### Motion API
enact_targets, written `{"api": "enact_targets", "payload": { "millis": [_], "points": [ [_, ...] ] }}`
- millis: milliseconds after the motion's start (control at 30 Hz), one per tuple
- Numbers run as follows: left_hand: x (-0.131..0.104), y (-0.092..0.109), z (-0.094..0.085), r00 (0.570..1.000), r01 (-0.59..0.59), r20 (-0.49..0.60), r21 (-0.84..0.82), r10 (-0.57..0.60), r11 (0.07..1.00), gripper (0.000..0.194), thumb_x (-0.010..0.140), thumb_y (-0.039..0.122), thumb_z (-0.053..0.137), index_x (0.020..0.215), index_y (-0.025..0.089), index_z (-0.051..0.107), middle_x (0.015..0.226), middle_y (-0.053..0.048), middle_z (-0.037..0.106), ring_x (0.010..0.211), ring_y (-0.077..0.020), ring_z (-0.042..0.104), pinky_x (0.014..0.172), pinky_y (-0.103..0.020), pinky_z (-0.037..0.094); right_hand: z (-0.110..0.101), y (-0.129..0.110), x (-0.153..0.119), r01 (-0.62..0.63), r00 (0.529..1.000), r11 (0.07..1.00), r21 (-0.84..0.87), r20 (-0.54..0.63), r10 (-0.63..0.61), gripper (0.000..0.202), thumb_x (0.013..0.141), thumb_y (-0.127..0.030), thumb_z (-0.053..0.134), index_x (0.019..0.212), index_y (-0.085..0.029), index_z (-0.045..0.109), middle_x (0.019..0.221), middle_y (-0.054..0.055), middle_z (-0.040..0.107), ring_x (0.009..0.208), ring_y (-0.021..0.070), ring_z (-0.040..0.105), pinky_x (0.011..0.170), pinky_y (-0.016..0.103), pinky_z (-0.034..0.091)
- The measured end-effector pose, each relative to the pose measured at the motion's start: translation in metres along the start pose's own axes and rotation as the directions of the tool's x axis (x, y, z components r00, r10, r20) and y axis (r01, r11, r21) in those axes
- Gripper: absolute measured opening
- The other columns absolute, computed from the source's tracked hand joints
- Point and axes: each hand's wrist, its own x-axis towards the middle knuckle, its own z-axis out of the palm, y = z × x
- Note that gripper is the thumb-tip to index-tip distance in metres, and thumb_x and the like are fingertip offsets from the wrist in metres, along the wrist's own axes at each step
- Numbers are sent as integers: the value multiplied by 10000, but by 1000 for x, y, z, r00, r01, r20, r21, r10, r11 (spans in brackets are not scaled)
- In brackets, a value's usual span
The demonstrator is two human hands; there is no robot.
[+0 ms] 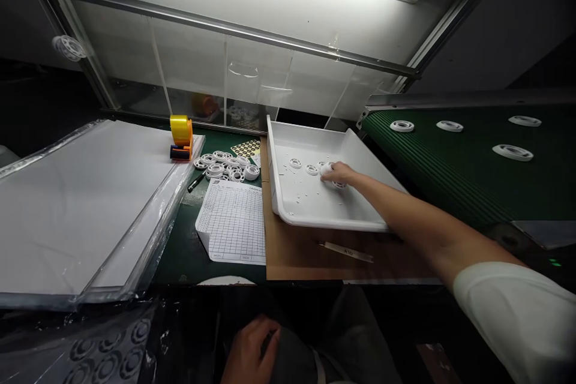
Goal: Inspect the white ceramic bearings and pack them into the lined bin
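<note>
My right hand [338,174] reaches into a white plastic tray [310,219], its fingers closed around a white plastic ring [327,169]. Close by on the tray floor, two more white rings [311,170] lie flat to the left, and others are partly covered by the hand. Small white scraps [297,197] are scattered around them. Low in the view, over my lap, my left hand [252,349] is loosely curled, with nothing visible in it.
Left of the tray are a pile of white rings [225,165], a pen [197,182], a printed form [234,222] and an orange tape dispenser [180,139]. A labelled blade-like tool [347,251] lies in front. Several rings sit on the green conveyor belt [459,174] at right; bagged white sheets [81,204] lie left.
</note>
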Motion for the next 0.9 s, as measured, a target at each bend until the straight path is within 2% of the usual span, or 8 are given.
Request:
{"api": "enact_targets", "payload": {
  "millis": [100,233,433,567,733,900],
  "points": [
    [1,-2,-2,1000,-13,-5,10,13,1000,315,1053,307,474,1021,257,783,932,-72,813,861,-220,779,770,-288,595,4,-3,11,-20,1000,1000,15,12,20,279,1069,-365,757,1223,-138,702,1199,83,696,1035,260,713,891,409,642],
    [3,0,-2,1000,-6,-23,47,7,999,356,1048,263,420,1009,224,772,919,-70,799,840,-204,767,768,-276,587,-5,-4,30,-41,999,998,37,-32,43,299,1083,-392,733,1241,-141,696,1233,84,689,1069,274,706,914,427,637],
    [2,1,-1,999,-10,-41,63,13,998,325,1027,231,438,990,217,761,920,-58,800,862,-204,778,776,-274,580,-6,-18,44,-36,999,997,63,24,35,284,1069,-347,756,1254,-141,695,1258,91,678,1080,277,701,916,427,642],
    [2,4,-3,998,2,-56,48,0,999,312,1011,204,456,989,218,767,923,-65,803,872,-214,779,790,-290,580,-3,-28,39,4,998,992,126,64,-12,274,1083,-347,740,1255,-140,685,1206,84,688,995,239,714,847,387,655],
    [2,12,-9,999,32,-23,29,-32,999,331,1038,264,449,996,213,774,929,-73,801,875,-220,772,787,-304,571,2,-43,26,16,993,986,164,109,-34,270,1076,-351,753,1214,-127,693,1137,68,699,935,225,719,803,359,657],
    [3,25,-14,998,65,2,-21,-65,998,336,1029,301,462,981,187,775,930,-93,789,883,-240,761,794,-333,549,-1,-55,1,49,993,982,184,94,-67,301,1064,-336,767,1273,-136,684,1243,91,679,1052,267,708,890,415,650]
  ]
}}
